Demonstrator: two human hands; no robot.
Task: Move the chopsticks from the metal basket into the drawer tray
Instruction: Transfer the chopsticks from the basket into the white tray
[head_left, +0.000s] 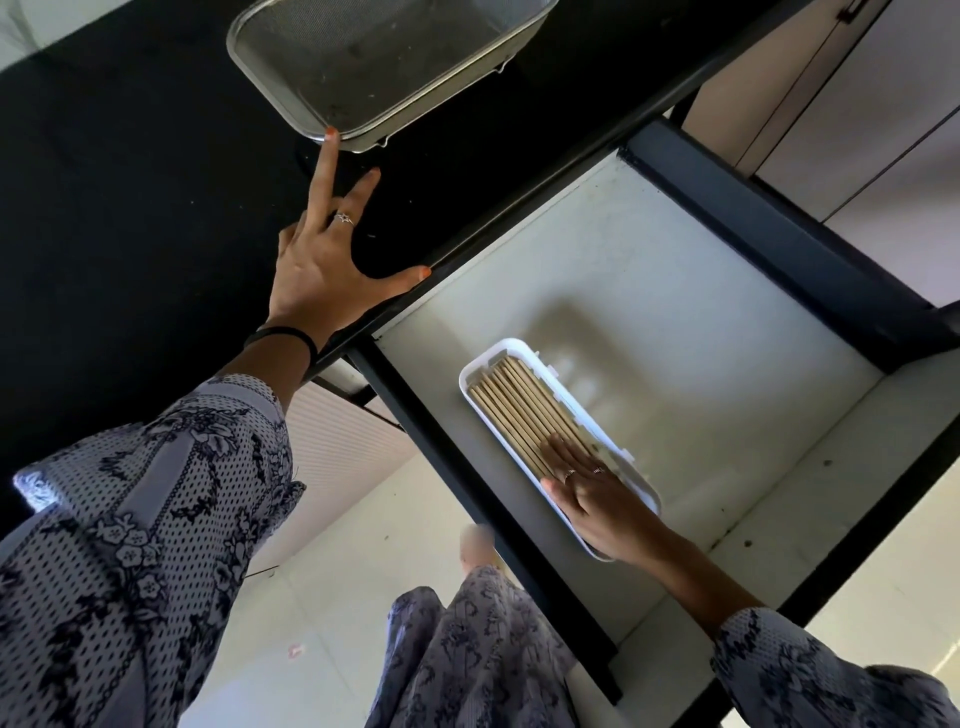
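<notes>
Right hand (597, 499) flat on chopsticks (519, 410); left hand (332, 265) splayed, fingertip touching basket (384, 67)

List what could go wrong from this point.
1. The right hand lies flat on the chopsticks in the white tray; pushing might slide the tray across the drawer.
2. The left hand touches the metal basket rim with a fingertip, so it may shift on the black counter.

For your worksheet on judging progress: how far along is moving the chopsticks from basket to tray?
Done: the metal basket holds no chopsticks, and the chopsticks lie in the white tray in the drawer. In hand: the right hand presses them flat; the left hand touches the basket rim. Left: apparently nothing but tidying.
</notes>
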